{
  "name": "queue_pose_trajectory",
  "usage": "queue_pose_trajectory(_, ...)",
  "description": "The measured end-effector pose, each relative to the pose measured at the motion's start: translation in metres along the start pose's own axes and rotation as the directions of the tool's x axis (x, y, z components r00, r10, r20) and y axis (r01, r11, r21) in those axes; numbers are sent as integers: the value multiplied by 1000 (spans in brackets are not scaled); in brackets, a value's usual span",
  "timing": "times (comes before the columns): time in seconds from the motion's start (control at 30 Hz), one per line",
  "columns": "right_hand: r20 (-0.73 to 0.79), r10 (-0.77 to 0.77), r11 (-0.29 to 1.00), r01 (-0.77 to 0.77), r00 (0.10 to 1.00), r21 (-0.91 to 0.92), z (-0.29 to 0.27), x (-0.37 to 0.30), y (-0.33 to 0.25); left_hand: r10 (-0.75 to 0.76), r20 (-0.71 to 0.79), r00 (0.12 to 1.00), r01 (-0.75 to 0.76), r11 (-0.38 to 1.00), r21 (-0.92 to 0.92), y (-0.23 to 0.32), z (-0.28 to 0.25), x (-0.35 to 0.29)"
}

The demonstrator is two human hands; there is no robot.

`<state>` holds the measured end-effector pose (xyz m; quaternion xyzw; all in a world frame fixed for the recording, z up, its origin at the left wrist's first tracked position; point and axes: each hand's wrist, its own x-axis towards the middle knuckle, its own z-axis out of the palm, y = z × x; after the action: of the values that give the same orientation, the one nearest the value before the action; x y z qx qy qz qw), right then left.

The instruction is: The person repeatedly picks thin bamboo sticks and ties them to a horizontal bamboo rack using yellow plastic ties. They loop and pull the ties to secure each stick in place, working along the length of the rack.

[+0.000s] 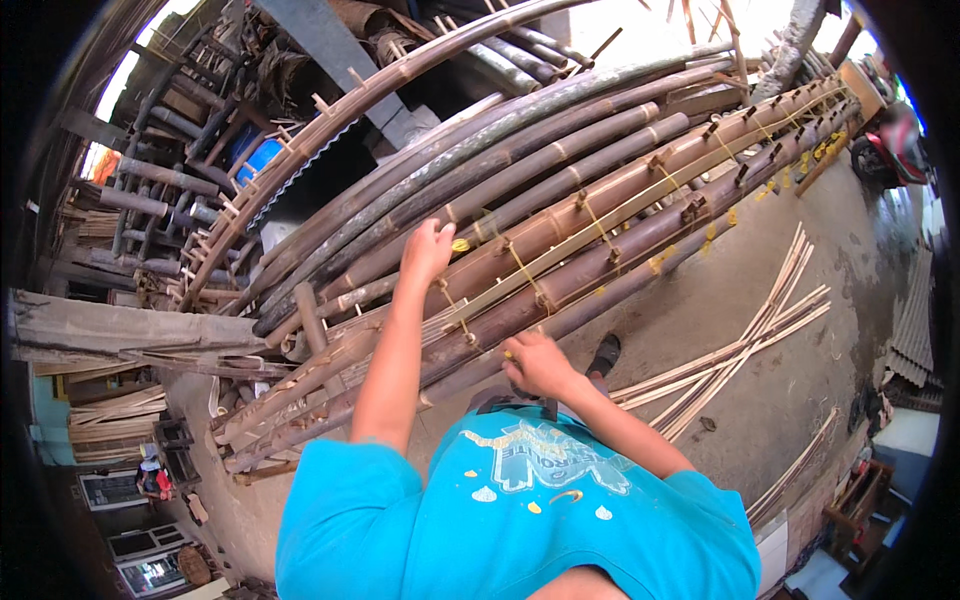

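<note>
My left hand is closed above the far bamboo poles. Right beside its fingers shows a small bright yellow bundle, which looks like cord; whether the hand grips it I cannot tell. Closer to me, my right hand is curled with its fingertips at the near side of a long dark bamboo pole. A bit of yellow shows at those fingertips, but what they hold is too small to make out. Between the paired poles lies a pale bamboo strip, and yellow ties cross it at intervals.
More thick bamboo poles lie behind, beside a curved pole with pegs. On the floor at right are crossed thin bamboo strips. A red motorcycle stands at the far right. A concrete beam runs along the left.
</note>
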<state>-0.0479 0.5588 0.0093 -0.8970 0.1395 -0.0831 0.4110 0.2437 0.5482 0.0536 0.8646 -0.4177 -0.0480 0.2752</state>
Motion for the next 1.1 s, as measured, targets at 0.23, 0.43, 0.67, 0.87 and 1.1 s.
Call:
queue_pose_trajectory(0.23, 203, 667, -340, 51, 716, 939, 34, 36, -48, 171, 200, 965, -151, 982, -113, -4, -25, -153)
queue_pose_trajectory(0.43, -320, -16, 888, 160, 947, 431, 42, 161, -128, 122, 153, 981, -121, 993, -13, -21, 0, -142)
queue_pose_trajectory(0.67, -362, -17, 899, -144, 932, -413, 24, 204, -36, -18, 404, 914, 187, 904, -384, -18, -26, -127)
queue_pose_trajectory(0.87, 212, 32, 630, -184, 977, 754, -62, 150, -122, -73, 321, 944, 229, 845, -483, -47, -16, -141)
queue_pose_trajectory(1.1, 146, -89, 964, 49, 985, 261, 51, 37, -61, 114, 230, 967, 16, 867, -498, -28, -29, -119)
